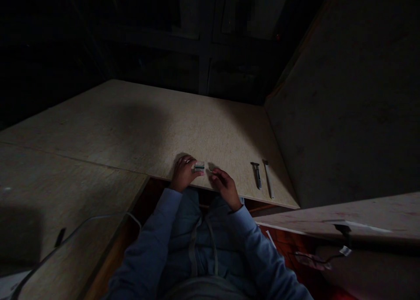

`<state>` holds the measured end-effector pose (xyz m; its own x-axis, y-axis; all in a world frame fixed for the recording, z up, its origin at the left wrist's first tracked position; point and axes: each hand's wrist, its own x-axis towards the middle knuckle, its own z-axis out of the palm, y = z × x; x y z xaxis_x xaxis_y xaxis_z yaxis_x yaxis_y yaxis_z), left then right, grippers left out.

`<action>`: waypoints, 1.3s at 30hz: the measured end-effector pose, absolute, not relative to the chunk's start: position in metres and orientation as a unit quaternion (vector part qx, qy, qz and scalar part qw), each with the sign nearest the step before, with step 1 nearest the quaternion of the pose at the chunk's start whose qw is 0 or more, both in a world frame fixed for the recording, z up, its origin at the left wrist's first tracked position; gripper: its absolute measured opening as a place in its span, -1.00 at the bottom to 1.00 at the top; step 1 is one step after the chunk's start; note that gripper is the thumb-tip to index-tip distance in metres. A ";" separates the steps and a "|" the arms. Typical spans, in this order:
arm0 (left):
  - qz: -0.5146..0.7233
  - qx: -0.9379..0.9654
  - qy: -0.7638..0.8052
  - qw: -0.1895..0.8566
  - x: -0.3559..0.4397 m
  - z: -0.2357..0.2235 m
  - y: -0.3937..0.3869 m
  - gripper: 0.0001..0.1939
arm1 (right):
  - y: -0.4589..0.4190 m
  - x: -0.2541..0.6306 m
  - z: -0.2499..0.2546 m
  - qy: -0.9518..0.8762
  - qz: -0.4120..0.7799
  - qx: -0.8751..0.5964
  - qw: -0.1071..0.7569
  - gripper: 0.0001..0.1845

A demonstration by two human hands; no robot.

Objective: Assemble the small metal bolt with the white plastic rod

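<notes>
Over a dim tabletop [203, 125], left hand [183, 173] grips a box [199, 166], right hand [226, 185] pinches something pale [210, 172] (indistinct).

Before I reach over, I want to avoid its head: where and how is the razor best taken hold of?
Probably pinch the razor across its lower handle, coming from the left, the side where the right hand is. Its wide head is at the far end, its slim handle runs toward the table's near edge, and a pale stick lies close on its right.

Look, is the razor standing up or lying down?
Lying down. The razor stretches its whole length along the table, beside the toothbrush.
</notes>
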<state>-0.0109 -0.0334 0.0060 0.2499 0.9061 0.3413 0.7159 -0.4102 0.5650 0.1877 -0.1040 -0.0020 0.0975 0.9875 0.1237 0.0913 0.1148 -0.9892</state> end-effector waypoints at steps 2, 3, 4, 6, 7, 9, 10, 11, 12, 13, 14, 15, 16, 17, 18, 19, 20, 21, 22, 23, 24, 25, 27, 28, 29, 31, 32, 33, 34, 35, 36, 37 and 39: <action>0.314 0.780 0.522 0.146 -0.013 0.002 -0.029 -0.62 | -0.104 0.188 0.000 -0.526 0.425 -0.517 0.525 -0.63; 0.311 0.780 0.524 0.146 -0.014 0.001 -0.028 -0.60 | -0.104 0.188 0.001 -0.527 0.427 -0.516 0.523 -0.64; 0.309 0.779 0.527 0.145 -0.014 0.000 -0.027 -0.57 | -0.104 0.188 0.001 -0.529 0.430 -0.514 0.522 -0.64; 0.310 0.774 0.534 0.139 -0.014 -0.002 -0.028 -0.53 | -0.105 0.189 0.001 -0.534 0.436 -0.504 0.521 -0.63; 0.313 0.772 0.537 0.132 -0.014 -0.003 -0.029 -0.52 | -0.105 0.189 0.002 -0.537 0.438 -0.499 0.520 -0.62; 0.319 0.771 0.540 0.116 -0.014 -0.003 -0.031 -0.52 | -0.107 0.191 0.003 -0.543 0.437 -0.493 0.521 -0.61; 0.318 0.771 0.541 0.109 -0.014 -0.003 -0.032 -0.52 | -0.109 0.193 0.004 -0.545 0.433 -0.493 0.522 -0.61; 0.315 0.772 0.542 0.103 -0.014 -0.002 -0.033 -0.53 | -0.111 0.196 0.006 -0.548 0.426 -0.494 0.523 -0.62; 0.310 0.774 0.544 0.098 -0.014 -0.001 -0.034 -0.53 | -0.113 0.200 0.009 -0.551 0.418 -0.497 0.524 -0.62; 0.304 0.774 0.547 0.095 -0.014 -0.001 -0.034 -0.54 | -0.116 0.206 0.012 -0.552 0.408 -0.503 0.525 -0.63; 0.299 0.775 0.550 0.091 -0.014 0.000 -0.034 -0.54 | -0.118 0.213 0.016 -0.554 0.395 -0.511 0.525 -0.65; 0.296 0.774 0.552 0.087 -0.014 0.001 -0.034 -0.55 | -0.120 0.221 0.020 -0.555 0.379 -0.521 0.526 -0.66; 0.296 0.774 0.554 0.084 -0.013 0.002 -0.034 -0.55 | -0.122 0.231 0.024 -0.556 0.358 -0.534 0.527 -0.67; 0.296 0.773 0.555 0.081 -0.013 0.002 -0.034 -0.56 | -0.124 0.242 0.029 -0.558 0.331 -0.548 0.528 -0.68; 0.296 0.772 0.557 0.080 -0.012 0.002 -0.034 -0.56 | -0.125 0.255 0.033 -0.561 0.300 -0.561 0.530 -0.68; 0.295 0.771 0.558 0.079 -0.012 0.003 -0.034 -0.56 | -0.126 0.269 0.037 -0.564 0.268 -0.577 0.526 -0.68; 0.294 0.771 0.560 0.078 -0.011 0.003 -0.034 -0.56 | -0.126 0.284 0.039 -0.564 0.228 -0.598 0.522 -0.67; 0.292 0.770 0.562 0.077 -0.011 0.003 -0.035 -0.57 | -0.126 0.300 0.041 -0.562 0.183 -0.621 0.515 -0.66; 0.289 0.770 0.564 0.075 -0.010 0.003 -0.035 -0.57 | -0.126 0.316 0.042 -0.561 0.139 -0.645 0.501 -0.65; 0.286 0.770 0.566 0.073 -0.009 0.003 -0.035 -0.57 | -0.125 0.331 0.041 -0.555 0.096 -0.673 0.481 -0.63; 0.284 0.769 0.569 0.071 -0.008 0.003 -0.035 -0.57 | -0.124 0.345 0.040 -0.550 0.062 -0.701 0.449 -0.62; 0.283 0.768 0.571 0.069 -0.006 0.004 -0.035 -0.58 | -0.123 0.357 0.038 -0.549 0.045 -0.728 0.409 -0.62; 0.282 0.766 0.574 0.069 -0.001 0.004 -0.034 -0.58 | -0.121 0.374 0.034 -0.550 0.039 -0.768 0.327 -0.68; 0.281 0.766 0.574 0.072 0.003 0.005 -0.034 -0.59 | -0.120 0.378 0.031 -0.555 0.046 -0.778 0.290 -0.72; 0.279 0.767 0.573 0.075 0.006 0.005 -0.033 -0.60 | -0.120 0.379 0.030 -0.560 0.054 -0.785 0.259 -0.74; 0.272 0.771 0.570 0.083 0.014 0.005 -0.030 -0.60 | -0.120 0.377 0.027 -0.570 0.067 -0.789 0.219 -0.77; 0.268 0.774 0.567 0.087 0.018 0.005 -0.029 -0.60 | -0.121 0.373 0.027 -0.574 0.070 -0.789 0.208 -0.76; 0.266 0.778 0.562 0.091 0.022 0.005 -0.027 -0.60 | -0.121 0.369 0.027 -0.577 0.070 -0.788 0.202 -0.76; 0.266 0.782 0.555 0.096 0.026 0.005 -0.027 -0.59 | -0.121 0.365 0.026 -0.581 0.071 -0.787 0.198 -0.75; 0.270 0.785 0.548 0.101 0.031 0.006 -0.026 -0.57 | -0.121 0.361 0.026 -0.584 0.070 -0.784 0.196 -0.75; 0.279 0.785 0.543 0.108 0.035 0.008 -0.026 -0.55 | -0.121 0.358 0.026 -0.587 0.068 -0.783 0.195 -0.74; 0.292 0.782 0.539 0.114 0.041 0.012 -0.028 -0.53 | -0.121 0.355 0.025 -0.589 0.063 -0.781 0.196 -0.74; 0.323 0.764 0.543 0.131 0.058 0.021 -0.033 -0.56 | -0.120 0.351 0.023 -0.591 0.050 -0.780 0.200 -0.75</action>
